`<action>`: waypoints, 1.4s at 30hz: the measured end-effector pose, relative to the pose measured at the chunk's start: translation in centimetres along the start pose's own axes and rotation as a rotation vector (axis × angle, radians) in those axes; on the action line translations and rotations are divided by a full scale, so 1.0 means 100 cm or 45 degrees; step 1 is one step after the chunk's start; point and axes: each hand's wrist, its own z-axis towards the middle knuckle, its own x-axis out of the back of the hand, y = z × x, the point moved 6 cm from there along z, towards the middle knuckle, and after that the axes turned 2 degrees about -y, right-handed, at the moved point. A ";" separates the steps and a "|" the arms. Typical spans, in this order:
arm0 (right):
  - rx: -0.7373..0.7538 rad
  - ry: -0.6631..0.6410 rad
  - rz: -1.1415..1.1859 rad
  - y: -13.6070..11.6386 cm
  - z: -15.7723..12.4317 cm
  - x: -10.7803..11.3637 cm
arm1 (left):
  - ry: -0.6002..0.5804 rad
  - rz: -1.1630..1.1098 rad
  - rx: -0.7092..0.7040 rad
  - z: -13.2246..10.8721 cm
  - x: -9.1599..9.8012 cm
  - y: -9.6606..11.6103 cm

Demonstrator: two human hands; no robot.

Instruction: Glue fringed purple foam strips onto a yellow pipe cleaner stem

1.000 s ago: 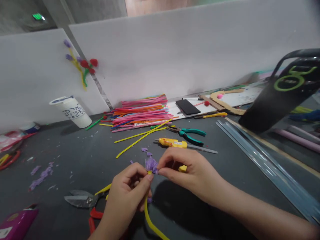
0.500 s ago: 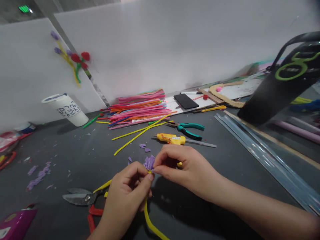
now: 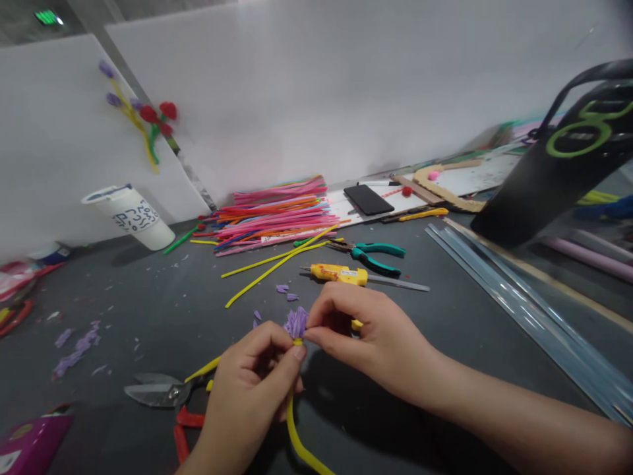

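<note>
Between my two hands stands a purple pipe-cleaner flower head point(image 3: 297, 321) on a yellow pipe-cleaner stem point(image 3: 298, 442). My left hand point(image 3: 257, 376) pinches the stem just under the flower, thumb and forefinger at the yellow collar. The stem curves down below that hand toward the front edge of the view. My right hand point(image 3: 361, 333) presses thumb and forefinger together at the right side of the purple petals. Whether a separate petal sits between those fingertips is hidden. Several loose purple pieces point(image 3: 281, 289) lie just beyond the flower.
A yellow glue gun point(image 3: 339, 274) and teal-handled pliers point(image 3: 378, 249) lie beyond my hands. Red-handled shears point(image 3: 163, 390) rest at left, purple scraps point(image 3: 79, 349) farther left. Behind are piled pipe cleaners point(image 3: 277, 218), a white cup point(image 3: 131, 218) and a phone point(image 3: 368, 200). Clear glue sticks point(image 3: 524, 316) and a black bottle point(image 3: 548, 158) occupy the right.
Almost nothing differs. My right fingertips have shifted very slightly to the right at the petals, and a little more of the yellow collar shows. The left hand keeps its hold.
</note>
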 end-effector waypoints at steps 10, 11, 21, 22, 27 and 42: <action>0.281 0.066 -0.183 -0.014 -0.006 0.007 | -0.011 -0.161 0.074 -0.001 0.000 -0.006; 0.337 0.060 -0.215 -0.017 -0.007 0.008 | -0.002 -0.169 0.078 -0.001 0.000 -0.006; 0.450 -0.006 -0.323 -0.016 -0.009 0.002 | 0.041 -0.079 0.041 -0.004 0.000 -0.001; 0.453 -0.007 -0.314 -0.017 -0.009 0.002 | 0.072 -0.063 0.024 -0.005 0.001 0.000; 0.450 -0.018 -0.275 -0.019 -0.008 0.004 | 0.152 0.040 -0.087 -0.009 0.002 0.007; 0.580 -0.026 -0.337 -0.025 -0.013 0.003 | 0.162 0.137 -0.182 -0.013 0.003 0.008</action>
